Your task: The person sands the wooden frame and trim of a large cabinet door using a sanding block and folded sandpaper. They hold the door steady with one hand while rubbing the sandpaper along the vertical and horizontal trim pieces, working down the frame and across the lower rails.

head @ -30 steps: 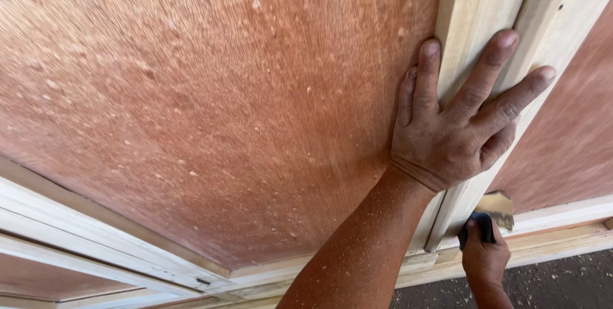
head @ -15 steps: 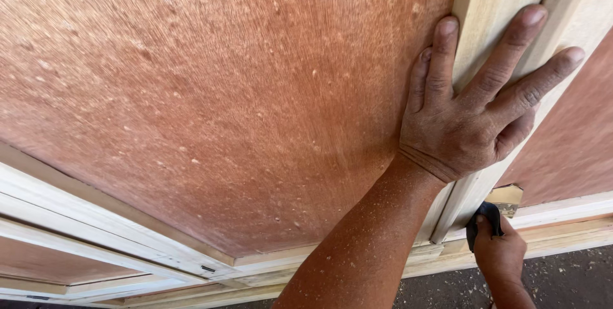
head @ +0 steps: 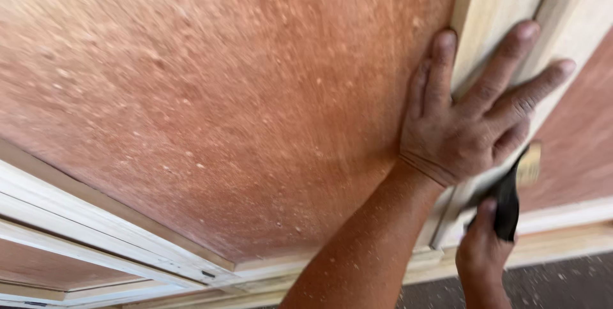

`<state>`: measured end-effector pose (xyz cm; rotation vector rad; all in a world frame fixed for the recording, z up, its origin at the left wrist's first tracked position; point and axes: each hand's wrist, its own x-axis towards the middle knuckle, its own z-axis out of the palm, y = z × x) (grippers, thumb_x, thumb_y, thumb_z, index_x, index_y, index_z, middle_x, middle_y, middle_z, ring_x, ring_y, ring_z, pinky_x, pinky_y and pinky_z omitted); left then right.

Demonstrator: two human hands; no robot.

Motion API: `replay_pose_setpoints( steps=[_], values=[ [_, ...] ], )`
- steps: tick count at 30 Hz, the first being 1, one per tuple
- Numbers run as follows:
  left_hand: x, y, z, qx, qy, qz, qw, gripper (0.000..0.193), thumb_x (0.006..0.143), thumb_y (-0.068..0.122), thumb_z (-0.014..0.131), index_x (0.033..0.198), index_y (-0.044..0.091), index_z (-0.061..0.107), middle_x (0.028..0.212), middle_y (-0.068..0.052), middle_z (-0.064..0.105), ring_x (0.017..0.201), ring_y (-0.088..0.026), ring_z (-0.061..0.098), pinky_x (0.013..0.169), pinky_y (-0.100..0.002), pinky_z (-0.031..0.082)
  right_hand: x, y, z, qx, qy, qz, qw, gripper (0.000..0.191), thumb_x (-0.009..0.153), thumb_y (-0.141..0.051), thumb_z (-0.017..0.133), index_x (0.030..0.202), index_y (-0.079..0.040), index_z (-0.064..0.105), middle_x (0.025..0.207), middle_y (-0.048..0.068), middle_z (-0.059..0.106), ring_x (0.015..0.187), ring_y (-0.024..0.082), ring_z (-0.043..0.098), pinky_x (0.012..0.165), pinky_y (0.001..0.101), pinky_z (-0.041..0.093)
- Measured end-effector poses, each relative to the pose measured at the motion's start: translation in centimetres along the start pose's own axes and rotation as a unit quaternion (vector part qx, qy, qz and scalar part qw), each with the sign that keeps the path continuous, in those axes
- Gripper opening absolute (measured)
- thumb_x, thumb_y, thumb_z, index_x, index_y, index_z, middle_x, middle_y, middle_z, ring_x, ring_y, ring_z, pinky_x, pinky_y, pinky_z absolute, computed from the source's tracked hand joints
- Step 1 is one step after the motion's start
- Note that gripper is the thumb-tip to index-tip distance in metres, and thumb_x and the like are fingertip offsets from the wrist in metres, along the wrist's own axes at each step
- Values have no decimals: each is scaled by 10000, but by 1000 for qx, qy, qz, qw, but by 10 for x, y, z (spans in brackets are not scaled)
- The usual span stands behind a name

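Two hands work at right of frame: my left hand (head: 469, 133) lies flat, fingers spread, on a pale wooden stile (head: 495, 15) beside a reddish plywood panel (head: 223, 105); my right hand (head: 482, 258), lower right, grips a black-handled brush (head: 511, 197). Bristles could catch my left fingers, I judge.

Large reddish-brown plywood panel (head: 211, 105) fills most of view, grain rough, dotted with pale sawdust specks. Second reddish panel (head: 584, 149) at right edge, beyond the upright rail. Pale moulded frame strips (head: 96, 219) run diagonally along large panel's lower-left edge, stepped in several ridges. Smaller reddish inset panel (head: 51, 267) at bottom-left corner, bordered by same pale moulding. Dark speckled floor (head: 555, 286) shows at bottom-right corner, below frame's lower edge.
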<state>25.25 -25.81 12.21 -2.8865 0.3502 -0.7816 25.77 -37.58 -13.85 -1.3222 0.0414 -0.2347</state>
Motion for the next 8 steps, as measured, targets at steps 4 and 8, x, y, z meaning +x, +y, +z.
replay_pose_setpoints(
  steps=[4, 8],
  values=[
    [-3, 8, 10, 41, 185, -18, 982, 424, 1204, 484, 423, 1598, 502, 267, 1695, 88, 163, 1563, -532, 33, 1361, -642, 149, -3, -16, 37, 2, 44, -267, 963, 383, 1207, -285, 533, 1369, 60, 564, 1293, 176, 532, 1174, 222, 511, 999, 340, 446],
    [-3, 3, 24, 30, 207, -15, 978, 483, 1188, 427, 415, 1634, 512, 249, 1740, 109, 150, 1591, -506, 22, 1337, -571, 158, -39, 34, 45, -126, 105, -255, 953, 479, 1189, -232, 502, 1546, 87, 496, 1655, 280, 404, 1436, 328, 532, 1085, 378, 468]
  ],
)
